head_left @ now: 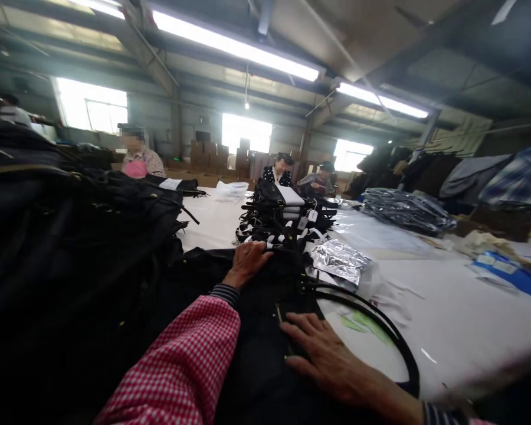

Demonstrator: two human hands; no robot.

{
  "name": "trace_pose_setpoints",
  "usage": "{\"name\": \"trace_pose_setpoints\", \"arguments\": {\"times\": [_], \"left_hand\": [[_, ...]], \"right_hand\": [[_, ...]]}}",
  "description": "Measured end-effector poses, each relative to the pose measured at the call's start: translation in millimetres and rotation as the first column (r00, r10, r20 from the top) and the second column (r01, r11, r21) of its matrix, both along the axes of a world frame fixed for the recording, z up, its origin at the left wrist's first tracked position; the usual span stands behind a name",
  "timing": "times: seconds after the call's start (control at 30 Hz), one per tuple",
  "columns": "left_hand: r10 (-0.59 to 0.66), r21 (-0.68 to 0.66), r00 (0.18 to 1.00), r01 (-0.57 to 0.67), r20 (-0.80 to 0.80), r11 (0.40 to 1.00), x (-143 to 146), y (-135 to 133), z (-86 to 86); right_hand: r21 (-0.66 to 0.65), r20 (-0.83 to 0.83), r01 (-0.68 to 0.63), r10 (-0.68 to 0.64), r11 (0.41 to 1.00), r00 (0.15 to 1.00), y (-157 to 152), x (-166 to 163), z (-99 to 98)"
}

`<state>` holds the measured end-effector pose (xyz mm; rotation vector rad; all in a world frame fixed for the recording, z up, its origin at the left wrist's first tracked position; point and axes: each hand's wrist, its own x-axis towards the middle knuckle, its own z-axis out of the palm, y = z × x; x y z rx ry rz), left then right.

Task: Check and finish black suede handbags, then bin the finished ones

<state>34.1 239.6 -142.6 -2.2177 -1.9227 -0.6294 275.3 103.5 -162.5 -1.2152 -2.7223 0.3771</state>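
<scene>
A black fabric bag (256, 336) with a long looped handle (400, 342) lies spread in front of me. My left hand (248, 261) is closed on its far edge, fingers curled over and thumb pointing right. Flat on the bag's right part rests my right hand (321, 351), its fingers apart beside a short gold zipper (278, 313). Just beyond my left hand stands a stack of black bags (283, 206) with white wrapping and tags.
A heap of black bags (71, 236) rises at left. Right of the stack lie silvery plastic packaging (340, 260) and wrapped bundles (407, 209) on the white table (460, 307). A blue box (508, 271) sits far right. Several people work beyond the table.
</scene>
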Motion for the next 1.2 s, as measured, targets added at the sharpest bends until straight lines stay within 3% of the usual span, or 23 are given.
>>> {"name": "trace_pose_setpoints", "arguments": {"times": [0.07, 0.2, 0.3, 0.4, 0.5, 0.7, 0.83, 0.97, 1.03, 1.1, 1.2], "left_hand": [[0.017, 0.019, 0.998, -0.016, -0.060, 1.000, -3, -6, 9.0], [0.061, -0.013, 0.980, -0.064, -0.188, 0.998, -30, -8, 8.0], [0.130, -0.062, 0.959, -0.150, -0.251, 0.987, -58, -4, -8.9], [0.205, -0.091, 0.939, -0.238, -0.276, 0.967, -75, 0, -34.3], [0.236, -0.101, 0.931, -0.273, -0.278, 0.957, -80, 6, -52.7], [0.206, -0.091, 0.946, -0.235, -0.250, 0.968, -82, 18, -57.0], [0.162, -0.015, 0.969, -0.168, -0.188, 0.986, -63, 13, -42.8], [-0.034, 0.102, 0.985, 0.051, -0.167, 0.993, -10, -10, -22.5], [-0.138, 0.028, 0.968, 0.147, -0.209, 0.989, 18, -25, -20.6], [-0.172, -0.104, 0.963, 0.153, -0.209, 0.983, 36, -37, -26.2], [-0.156, -0.226, 0.987, 0.145, -0.029, 0.963, 42, -46, -37.0]], "right_hand": [[-0.025, 0.026, -0.001, 0.001, 1.000, 1.000, -15, 3, -14.0], [-0.043, 0.025, -0.084, 0.085, 0.996, 0.996, -4, -11, -11.2], [0.021, 0.003, -0.148, 0.148, 0.989, 0.989, 7, -28, -14.2], [0.163, -0.018, -0.143, 0.148, 0.976, 0.989, 7, -44, -31.4], [0.209, -0.035, -0.131, 0.142, 0.969, 0.989, 3, -51, -49.2], [0.213, -0.082, -0.116, 0.136, 0.970, 0.987, 1, -49, -61.1], [0.224, -0.081, -0.109, 0.130, 0.968, 0.988, 0, -48, -61.3], [0.269, -0.092, -0.114, 0.144, 0.956, 0.985, -3, -47, -60.9], [0.299, -0.093, -0.114, 0.148, 0.948, 0.985, -4, -48, -60.3], [0.325, -0.104, -0.105, 0.146, 0.940, 0.984, -4, -49, -59.0], [0.367, -0.123, -0.113, 0.168, 0.923, 0.978, -3, -50, -54.9]]}}
